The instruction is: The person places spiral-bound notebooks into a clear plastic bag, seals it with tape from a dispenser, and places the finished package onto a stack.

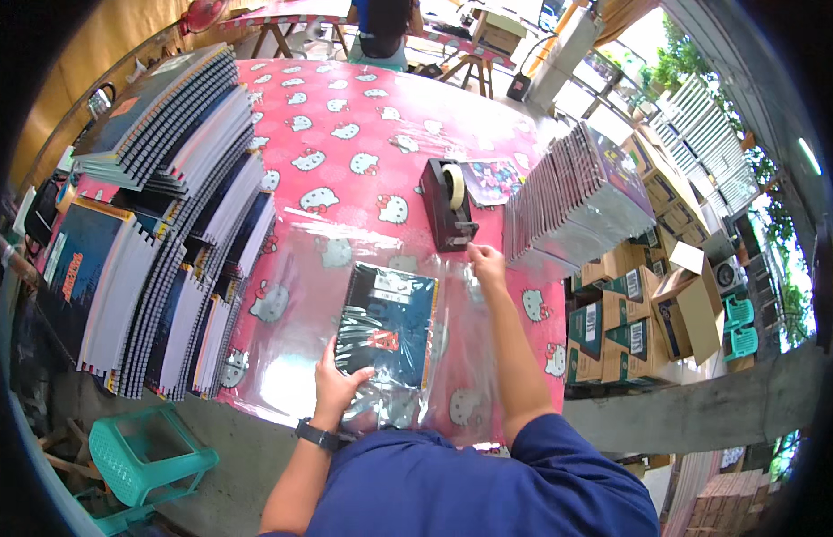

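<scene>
Head view: left hand [339, 387] is gripping the lower-left corner of the dark blue notebook [394, 313], thumb over it, the notebook lying on clear plastic film [470, 362] at lower centre of the frame. Right hand [487, 267], right of centre, is closing its fingertips at the near end of the black tape dispenser [439, 215], can't tell if tape is between them. Spiral notebook stacks [153, 259] are filling the left side, another stack [569, 201] is standing upper right of centre, all sitting on the pink patterned table [340, 94].
</scene>
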A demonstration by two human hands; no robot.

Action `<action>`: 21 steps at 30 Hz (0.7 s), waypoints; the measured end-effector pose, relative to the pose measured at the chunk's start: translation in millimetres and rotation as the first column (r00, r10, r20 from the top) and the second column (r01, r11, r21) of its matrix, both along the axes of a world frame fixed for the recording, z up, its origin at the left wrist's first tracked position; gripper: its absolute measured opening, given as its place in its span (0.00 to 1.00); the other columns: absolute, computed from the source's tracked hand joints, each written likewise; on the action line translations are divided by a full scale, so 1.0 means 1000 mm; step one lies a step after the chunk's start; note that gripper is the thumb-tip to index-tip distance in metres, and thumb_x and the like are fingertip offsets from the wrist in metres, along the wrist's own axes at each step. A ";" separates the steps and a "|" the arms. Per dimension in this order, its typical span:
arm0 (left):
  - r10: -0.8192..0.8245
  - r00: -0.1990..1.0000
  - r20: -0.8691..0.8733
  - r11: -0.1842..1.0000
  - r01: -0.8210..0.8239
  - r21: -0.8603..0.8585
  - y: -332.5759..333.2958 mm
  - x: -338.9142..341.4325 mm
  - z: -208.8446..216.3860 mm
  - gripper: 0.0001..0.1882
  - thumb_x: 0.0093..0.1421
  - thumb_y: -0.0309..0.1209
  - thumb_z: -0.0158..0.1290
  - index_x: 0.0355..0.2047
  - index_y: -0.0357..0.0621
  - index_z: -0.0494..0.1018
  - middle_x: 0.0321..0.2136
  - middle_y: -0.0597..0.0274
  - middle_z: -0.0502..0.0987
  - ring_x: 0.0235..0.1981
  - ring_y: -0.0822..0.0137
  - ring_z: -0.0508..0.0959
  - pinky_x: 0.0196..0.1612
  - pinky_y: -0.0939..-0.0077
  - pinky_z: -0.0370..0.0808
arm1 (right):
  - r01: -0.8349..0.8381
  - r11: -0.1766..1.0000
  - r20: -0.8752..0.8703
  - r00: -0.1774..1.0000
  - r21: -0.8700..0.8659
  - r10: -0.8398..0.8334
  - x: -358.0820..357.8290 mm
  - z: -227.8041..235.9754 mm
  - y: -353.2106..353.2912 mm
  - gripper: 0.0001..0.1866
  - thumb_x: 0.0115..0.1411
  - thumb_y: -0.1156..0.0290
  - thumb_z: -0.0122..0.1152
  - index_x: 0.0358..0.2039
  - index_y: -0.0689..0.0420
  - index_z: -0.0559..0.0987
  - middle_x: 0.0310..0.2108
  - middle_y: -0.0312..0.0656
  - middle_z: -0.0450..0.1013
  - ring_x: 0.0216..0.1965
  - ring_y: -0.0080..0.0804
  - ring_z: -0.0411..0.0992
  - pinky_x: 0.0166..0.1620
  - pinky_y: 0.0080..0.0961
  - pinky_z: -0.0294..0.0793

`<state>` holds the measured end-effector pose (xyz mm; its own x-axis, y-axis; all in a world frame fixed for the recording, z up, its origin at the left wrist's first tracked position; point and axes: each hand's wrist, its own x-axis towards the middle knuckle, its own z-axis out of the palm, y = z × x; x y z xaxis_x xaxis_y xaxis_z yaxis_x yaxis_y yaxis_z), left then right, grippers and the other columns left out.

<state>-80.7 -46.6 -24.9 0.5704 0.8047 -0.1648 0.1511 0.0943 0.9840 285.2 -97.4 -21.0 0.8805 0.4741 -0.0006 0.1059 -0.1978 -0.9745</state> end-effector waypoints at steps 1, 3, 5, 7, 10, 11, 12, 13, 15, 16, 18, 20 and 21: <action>0.019 1.000 0.012 1.000 -0.018 -0.020 -0.001 0.000 -0.003 0.40 0.35 0.28 0.66 0.50 0.28 0.62 0.33 0.50 0.78 0.33 0.63 0.79 0.39 0.73 0.75 | -0.011 0.998 -0.335 0.942 0.055 0.029 -0.003 -0.006 -0.007 0.11 0.52 0.66 0.62 0.27 0.62 0.77 0.20 0.33 0.69 0.16 0.20 0.62 0.18 0.19 0.61; -0.017 1.000 0.013 1.000 0.017 0.009 -0.005 0.007 0.000 0.41 0.35 0.29 0.66 0.50 0.29 0.62 0.34 0.49 0.78 0.34 0.63 0.79 0.38 0.73 0.75 | -0.182 0.983 -0.490 0.854 0.038 0.177 0.006 -0.005 -0.011 0.11 0.54 0.66 0.61 0.31 0.62 0.76 0.17 0.32 0.67 0.15 0.16 0.59 0.17 0.17 0.58; 0.005 0.999 -0.042 0.997 -0.002 0.081 0.002 0.000 -0.008 0.41 0.34 0.30 0.66 0.50 0.29 0.63 0.35 0.47 0.77 0.36 0.59 0.79 0.41 0.71 0.74 | -0.389 0.920 -0.384 0.858 -0.051 0.342 -0.044 0.025 0.013 0.10 0.54 0.66 0.60 0.26 0.61 0.77 0.17 0.32 0.68 0.15 0.16 0.60 0.19 0.18 0.60; 0.037 0.996 -0.087 0.987 -0.022 0.162 0.004 -0.005 -0.007 0.42 0.34 0.31 0.66 0.50 0.29 0.62 0.37 0.46 0.76 0.38 0.57 0.78 0.43 0.69 0.73 | -0.624 0.738 -0.124 0.778 -0.257 0.615 -0.096 0.072 0.017 0.11 0.54 0.65 0.60 0.23 0.60 0.77 0.17 0.32 0.70 0.17 0.17 0.63 0.20 0.19 0.62; 0.017 0.993 -0.118 0.987 0.002 0.161 0.002 -0.006 0.007 0.42 0.35 0.32 0.66 0.51 0.30 0.62 0.37 0.45 0.76 0.39 0.56 0.77 0.43 0.68 0.72 | -0.896 0.228 -0.110 0.289 -0.381 0.951 -0.158 0.114 0.004 0.09 0.52 0.65 0.62 0.23 0.58 0.77 0.15 0.33 0.69 0.18 0.17 0.64 0.22 0.19 0.63; 0.006 0.995 -0.102 0.992 0.007 0.126 0.002 -0.003 0.008 0.42 0.36 0.32 0.66 0.51 0.29 0.61 0.37 0.45 0.76 0.38 0.56 0.77 0.43 0.68 0.72 | -0.882 0.101 -0.059 0.144 -0.459 0.988 -0.171 0.117 0.003 0.11 0.52 0.64 0.62 0.22 0.59 0.77 0.14 0.35 0.69 0.18 0.20 0.65 0.23 0.21 0.64; 0.001 0.996 -0.090 0.995 0.008 0.099 0.001 -0.005 0.009 0.42 0.35 0.32 0.66 0.51 0.29 0.61 0.37 0.45 0.76 0.38 0.56 0.77 0.43 0.68 0.72 | -0.748 0.046 0.033 0.032 -0.662 0.999 -0.184 0.115 0.007 0.18 0.49 0.54 0.63 0.21 0.59 0.78 0.16 0.40 0.70 0.19 0.30 0.69 0.25 0.28 0.67; -0.014 0.997 -0.069 0.997 0.019 0.072 0.000 -0.003 0.010 0.42 0.35 0.31 0.66 0.51 0.29 0.61 0.37 0.44 0.76 0.39 0.57 0.77 0.44 0.68 0.72 | -0.458 0.136 0.103 0.097 -0.878 0.990 -0.192 0.101 0.005 0.28 0.43 0.41 0.62 0.21 0.57 0.79 0.19 0.43 0.73 0.23 0.41 0.73 0.27 0.33 0.70; -0.029 0.994 -0.105 0.998 0.035 0.057 0.000 -0.003 0.006 0.42 0.36 0.31 0.66 0.52 0.29 0.61 0.39 0.45 0.75 0.40 0.58 0.77 0.45 0.70 0.71 | -0.219 0.012 -0.048 0.268 -0.976 0.962 -0.187 0.092 0.010 0.34 0.37 0.34 0.61 0.25 0.57 0.81 0.23 0.45 0.76 0.29 0.41 0.76 0.32 0.33 0.75; -0.025 0.990 -0.137 0.998 0.032 0.046 0.004 -0.004 0.002 0.41 0.37 0.30 0.66 0.52 0.30 0.61 0.41 0.46 0.74 0.41 0.59 0.76 0.46 0.71 0.71 | -0.108 0.065 0.036 0.255 -0.992 0.966 -0.177 0.093 0.010 0.37 0.34 0.32 0.62 0.26 0.57 0.81 0.26 0.44 0.76 0.30 0.40 0.76 0.32 0.33 0.75; -0.001 0.998 -0.070 0.999 0.004 0.038 0.010 -0.006 -0.010 0.41 0.39 0.30 0.66 0.53 0.30 0.59 0.43 0.47 0.73 0.42 0.60 0.75 0.47 0.72 0.70 | -0.008 0.187 0.169 0.389 -0.982 0.906 -0.144 0.092 0.006 0.30 0.39 0.40 0.65 0.28 0.57 0.81 0.28 0.45 0.76 0.33 0.41 0.76 0.36 0.34 0.74; 0.006 0.999 0.036 0.981 0.001 -0.195 0.019 -0.002 -0.006 0.41 0.43 0.31 0.65 0.53 0.27 0.56 0.44 0.48 0.71 0.42 0.63 0.74 0.47 0.73 0.69 | -0.045 0.415 0.304 0.610 -0.909 0.732 -0.120 0.088 -0.019 0.31 0.44 0.44 0.64 0.37 0.58 0.77 0.28 0.47 0.75 0.34 0.42 0.75 0.38 0.37 0.72; -0.004 0.997 0.075 0.917 0.034 -0.397 0.024 0.004 0.004 0.41 0.45 0.33 0.64 0.54 0.25 0.54 0.44 0.48 0.71 0.42 0.65 0.74 0.47 0.74 0.70 | -0.064 0.502 0.311 0.715 -0.862 0.626 -0.116 0.076 -0.037 0.32 0.46 0.43 0.62 0.40 0.59 0.75 0.28 0.48 0.75 0.34 0.41 0.75 0.37 0.37 0.71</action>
<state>-76.4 -22.5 -21.1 0.6070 0.6696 -0.4279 0.0882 0.4784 0.8737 169.3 -134.2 54.8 0.5990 0.7893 -0.1351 0.7672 -0.6140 -0.1854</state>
